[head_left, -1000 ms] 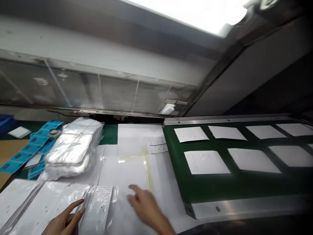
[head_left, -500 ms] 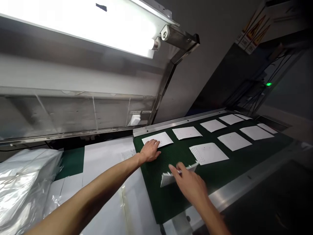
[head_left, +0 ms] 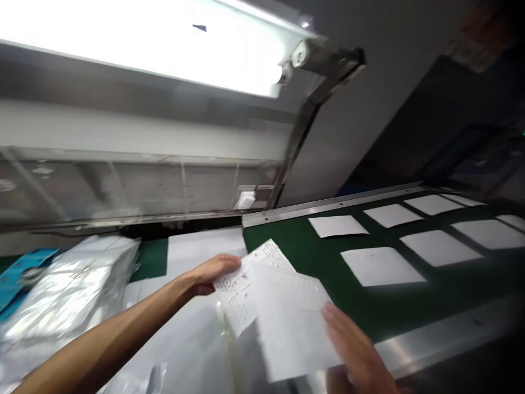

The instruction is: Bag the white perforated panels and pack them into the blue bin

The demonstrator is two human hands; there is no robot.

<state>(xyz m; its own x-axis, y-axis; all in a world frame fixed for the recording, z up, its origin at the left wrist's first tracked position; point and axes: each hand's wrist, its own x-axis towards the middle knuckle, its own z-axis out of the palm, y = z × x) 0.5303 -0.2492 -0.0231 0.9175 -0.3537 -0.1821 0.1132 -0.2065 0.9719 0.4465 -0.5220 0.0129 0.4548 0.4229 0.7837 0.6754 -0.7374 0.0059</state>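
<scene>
My left hand (head_left: 213,274) grips the edge of a white perforated sheet (head_left: 246,284) above the white-covered bench. My right hand (head_left: 355,350) holds a second, larger white sheet (head_left: 291,325) by its lower right side. The two sheets overlap, and the right one covers part of the left one. Several similar sheets lie spaced in rows on the green belt (head_left: 287,235), and the nearest, a white sheet (head_left: 379,266), is to the right of my hands.
A silvery plastic-wrapped pack (head_left: 69,290) lies at the left, with blue label strips (head_left: 24,273) beyond it. A steel rail (head_left: 328,208) runs along the belt's far edge, and a steel edge (head_left: 447,328) along its near side. A lit fluorescent lamp (head_left: 143,38) hangs overhead.
Both hands have lifted sheets off the belt and moved left over the white bench. The sheet under my left hand and the bent one under my right are gone from the belt. The view has swung slightly.
</scene>
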